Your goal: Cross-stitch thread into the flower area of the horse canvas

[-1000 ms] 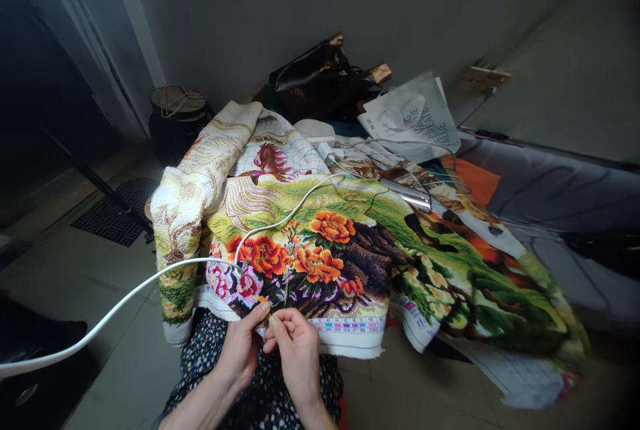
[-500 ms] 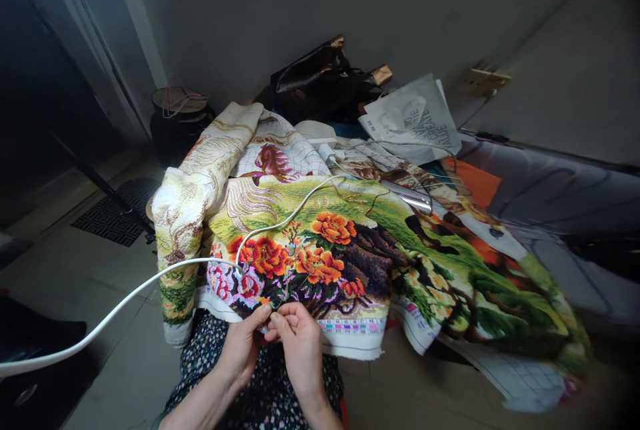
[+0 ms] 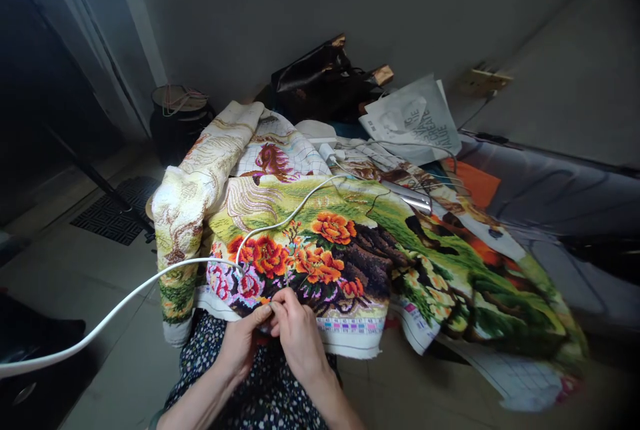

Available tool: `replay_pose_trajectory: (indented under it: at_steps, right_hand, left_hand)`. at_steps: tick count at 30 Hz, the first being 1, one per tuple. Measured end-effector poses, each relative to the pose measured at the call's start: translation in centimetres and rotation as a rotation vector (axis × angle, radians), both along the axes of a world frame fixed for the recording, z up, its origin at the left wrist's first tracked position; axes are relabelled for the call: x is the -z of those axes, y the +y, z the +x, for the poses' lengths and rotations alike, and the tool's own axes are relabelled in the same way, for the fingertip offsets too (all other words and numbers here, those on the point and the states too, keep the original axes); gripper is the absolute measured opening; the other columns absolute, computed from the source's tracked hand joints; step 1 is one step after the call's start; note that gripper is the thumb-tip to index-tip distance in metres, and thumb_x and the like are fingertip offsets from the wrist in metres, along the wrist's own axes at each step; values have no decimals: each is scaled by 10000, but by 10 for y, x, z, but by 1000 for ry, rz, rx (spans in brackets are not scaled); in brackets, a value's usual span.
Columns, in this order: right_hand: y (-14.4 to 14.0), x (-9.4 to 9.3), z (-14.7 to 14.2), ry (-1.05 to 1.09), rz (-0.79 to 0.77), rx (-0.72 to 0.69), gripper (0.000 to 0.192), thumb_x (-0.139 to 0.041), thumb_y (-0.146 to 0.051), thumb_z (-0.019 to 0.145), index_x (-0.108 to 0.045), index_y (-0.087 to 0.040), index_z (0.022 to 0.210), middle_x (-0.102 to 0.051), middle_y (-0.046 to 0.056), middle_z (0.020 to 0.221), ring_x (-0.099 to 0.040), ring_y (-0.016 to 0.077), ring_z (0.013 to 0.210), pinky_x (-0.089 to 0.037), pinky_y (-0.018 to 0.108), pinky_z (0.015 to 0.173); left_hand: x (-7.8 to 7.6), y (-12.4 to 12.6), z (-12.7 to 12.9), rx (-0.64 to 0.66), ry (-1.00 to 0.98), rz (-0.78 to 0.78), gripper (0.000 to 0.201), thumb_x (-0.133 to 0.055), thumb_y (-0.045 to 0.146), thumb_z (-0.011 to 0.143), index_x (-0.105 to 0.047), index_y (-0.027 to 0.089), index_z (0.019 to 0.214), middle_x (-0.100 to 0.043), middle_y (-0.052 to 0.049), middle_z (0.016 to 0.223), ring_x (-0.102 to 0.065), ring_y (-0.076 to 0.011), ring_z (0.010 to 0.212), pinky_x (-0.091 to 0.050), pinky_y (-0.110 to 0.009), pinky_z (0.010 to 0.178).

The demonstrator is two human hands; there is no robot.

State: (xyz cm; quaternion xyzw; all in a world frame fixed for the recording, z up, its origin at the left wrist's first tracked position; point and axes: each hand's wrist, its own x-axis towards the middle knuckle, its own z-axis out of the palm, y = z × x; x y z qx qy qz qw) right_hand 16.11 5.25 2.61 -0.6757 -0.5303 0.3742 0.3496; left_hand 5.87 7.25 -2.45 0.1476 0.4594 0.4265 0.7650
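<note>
**Stitching at the hem, with a cable across the cloth**

A large cross-stitch tapestry (image 3: 350, 250) of flowers and trees lay draped over the lap and a cluttered surface, its near edge hanging just above a dotted skirt (image 3: 260, 390). A white cable (image 3: 125, 297) ran from the lower left, over the tapestry's orange blooms, toward a white charger block (image 3: 327, 150) further back.

Both hands met at the tapestry's near border. The left hand (image 3: 243, 343) was curled, thumb and forefinger pinching the cloth edge. The right hand (image 3: 297, 330) was closed in a fine pinch touching the left thumb; whether it held a needle or thread was too small to tell.

2 risks stood out, as a judgement. The cable lay on the working cloth, so a tug on the tapestry could drag the charger block or snag a thread. The fingertips also pressed close together, so any needle there could prick the left thumb.
</note>
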Motion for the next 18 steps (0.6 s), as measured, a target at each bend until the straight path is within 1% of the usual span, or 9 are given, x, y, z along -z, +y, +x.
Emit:
replay_pose_trajectory:
  at_steps: [3,5,7,8,10,12,13,15,18]
  right_hand:
    - [10,-17,18,140,96,157,207,-425,-346,904,-503,-192,789,-610,-4,637,-572,108,438,-420,188,427]
    - [16,-36,42,382,224,340,233,-472,-429,884,-472,-203,832,-626,-3,728,-533,83,395,-407,187,385]
    - [21,-57,74,668,314,401,259,-574,-444,824,-449,-219,849,-577,-50,660,-459,67,343,-397,187,357]
    - [23,-67,91,778,380,403,265,-623,-418,796,-454,-215,819,-513,-86,593,-398,46,325,-442,195,401]
    - [24,-81,118,900,606,418,286,-674,-352,774,-440,-200,710,-408,-121,541,-324,18,347,-540,247,626]
    - [23,-86,128,862,789,445,311,-667,-312,796,-426,-185,646,-410,-112,554,-331,18,398,-517,315,829]
    - [20,-83,126,804,813,450,299,-654,-301,811,-437,-182,643,-429,-103,558,-350,26,419,-505,329,849]
    - [12,-70,109,709,684,418,230,-623,-295,840,-489,-184,690,-421,-99,522,-360,43,424,-519,297,745]
    - [-5,-37,66,659,271,246,168,-574,-344,867,-534,-203,786,-347,-110,448,-352,63,387,-422,182,468]
  left_hand:
    - [-6,0,2,-58,-4,33,285,-786,247,586,-696,167,844,-700,-27,744,-618,-179,685,-455,-296,654]
    - [-10,-1,2,-114,-24,67,395,-785,209,586,-680,190,967,-718,-39,854,-641,-209,826,-469,-324,764]
    - [-12,0,2,-160,-42,82,493,-785,184,583,-652,204,1057,-720,-47,920,-637,-225,926,-458,-348,851]
    - [-12,0,2,-175,-49,79,533,-787,177,580,-638,209,1091,-719,-50,941,-633,-230,955,-449,-359,883]
    - [-13,0,1,-186,-68,60,592,-794,170,570,-617,217,1134,-721,-51,966,-631,-236,986,-433,-376,925]
    - [-15,1,2,-185,-93,47,616,-801,164,560,-612,221,1144,-723,-49,973,-630,-236,1003,-423,-380,945]
    - [-16,1,2,-181,-103,38,608,-803,164,557,-618,217,1134,-725,-50,971,-632,-238,1003,-425,-379,944]
    - [-20,1,2,-153,-112,-7,547,-803,176,560,-646,194,1084,-731,-61,950,-645,-246,970,-446,-380,912]
    - [-24,0,3,-102,-123,-73,413,-796,201,575,-685,152,970,-735,-75,899,-663,-247,876,-483,-373,831]
